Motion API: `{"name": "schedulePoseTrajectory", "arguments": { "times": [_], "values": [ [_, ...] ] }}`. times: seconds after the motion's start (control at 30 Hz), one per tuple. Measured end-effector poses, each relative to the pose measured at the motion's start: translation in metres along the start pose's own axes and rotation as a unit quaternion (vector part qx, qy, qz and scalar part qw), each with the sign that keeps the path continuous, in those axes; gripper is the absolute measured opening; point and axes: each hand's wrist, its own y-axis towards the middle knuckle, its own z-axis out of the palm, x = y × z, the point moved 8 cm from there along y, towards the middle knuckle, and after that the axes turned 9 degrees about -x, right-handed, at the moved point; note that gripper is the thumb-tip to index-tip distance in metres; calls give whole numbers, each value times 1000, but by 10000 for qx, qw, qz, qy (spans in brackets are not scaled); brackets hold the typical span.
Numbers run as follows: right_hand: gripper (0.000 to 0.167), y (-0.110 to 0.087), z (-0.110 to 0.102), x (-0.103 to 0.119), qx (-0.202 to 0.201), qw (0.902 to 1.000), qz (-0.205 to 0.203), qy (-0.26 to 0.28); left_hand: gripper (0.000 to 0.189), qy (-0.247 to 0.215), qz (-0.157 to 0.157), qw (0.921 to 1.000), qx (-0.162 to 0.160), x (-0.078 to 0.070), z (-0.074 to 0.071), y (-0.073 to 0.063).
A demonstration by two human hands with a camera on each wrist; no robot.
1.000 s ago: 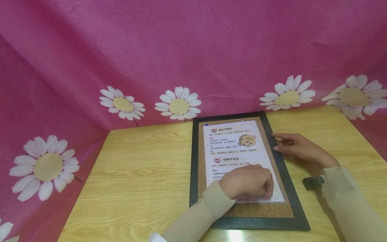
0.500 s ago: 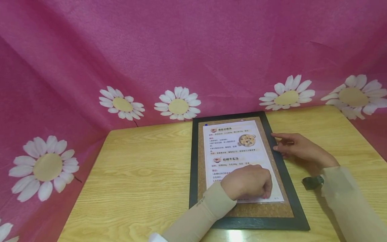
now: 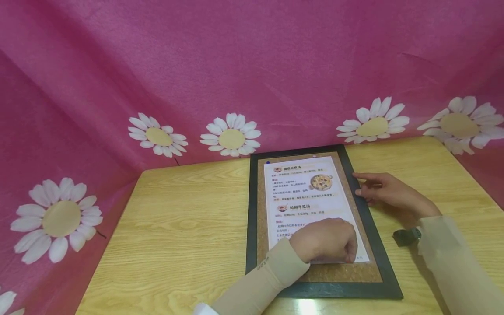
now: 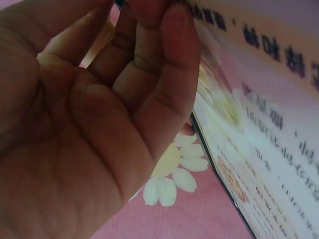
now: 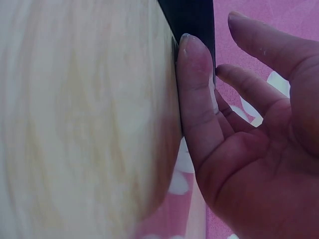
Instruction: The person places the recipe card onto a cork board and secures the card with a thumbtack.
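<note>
In the head view a black-framed cork board [image 3: 354,274] lies on the table, bearing a printed recipe sheet [image 3: 301,192]. My left hand [image 3: 324,240] hovers low over the sheet's lower part with fingers curled. Its fingertips come together near the bottom right corner on a small pink thing [image 3: 349,262], mostly hidden. The left wrist view shows this hand [image 4: 119,99] beside the sheet [image 4: 279,124], its fingertips cut off at the top. My right hand [image 3: 387,192] touches the board's right edge with loosely extended fingers; in the right wrist view a finger [image 5: 197,84] lies against the black frame [image 5: 192,20].
A blue pushpin [image 3: 267,162] sits at the sheet's top left and a pale pink pin [image 3: 314,156] at its top right. A wooden table [image 3: 189,232] supports the board. Behind it hangs a pink curtain [image 3: 236,65] with printed daisies.
My left hand has shifted slightly down and to the right, its fingertips now lower at the sheet's bottom edge. The right hand and the board stay in place.
</note>
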Motion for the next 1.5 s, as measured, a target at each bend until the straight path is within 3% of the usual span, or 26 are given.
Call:
{"name": "schedulePoseTrajectory", "arguments": {
  "times": [0.13, 0.3, 0.47, 0.7, 0.9, 1.1, 1.2, 1.37, 1.5],
  "values": [
    [77, 0, 0, -1, -6, 10000, 72, 29, 12, 236, 285, 9993, -30, -5, 0, 1],
    [79, 2, -1, 0, -11, 10000, 24, -75, 5, 468, 382, 9981, -82, -9, 0, 0],
    [76, 4, -1, 3, -7, 9996, -149, -226, 6, 576, 315, 9978, -49, -12, 2, 0],
    [77, 4, -1, 0, 7, 9998, -34, -212, 6, 721, 209, 9972, -22, -15, 5, 1],
    [75, 5, -1, 4, -3, 9989, -281, -376, 5, 584, 205, 9979, 195, -18, 12, 4],
    [77, 4, -1, 1, 10, 9998, -53, -182, 9, 500, 44, 9987, 127, -15, 10, 2],
    [76, 5, -1, 3, 25, 9995, -151, -261, 14, 478, -52, 9988, 109, -13, 9, 1],
    [77, 5, -1, 3, 27, 9993, -163, -338, 16, 535, -24, 9984, 170, -15, 11, 3],
    [78, 1, -1, 0, -4, 10000, -15, -76, 17, 515, 58, 9986, 80, -16, 11, 4]
  ]
}}
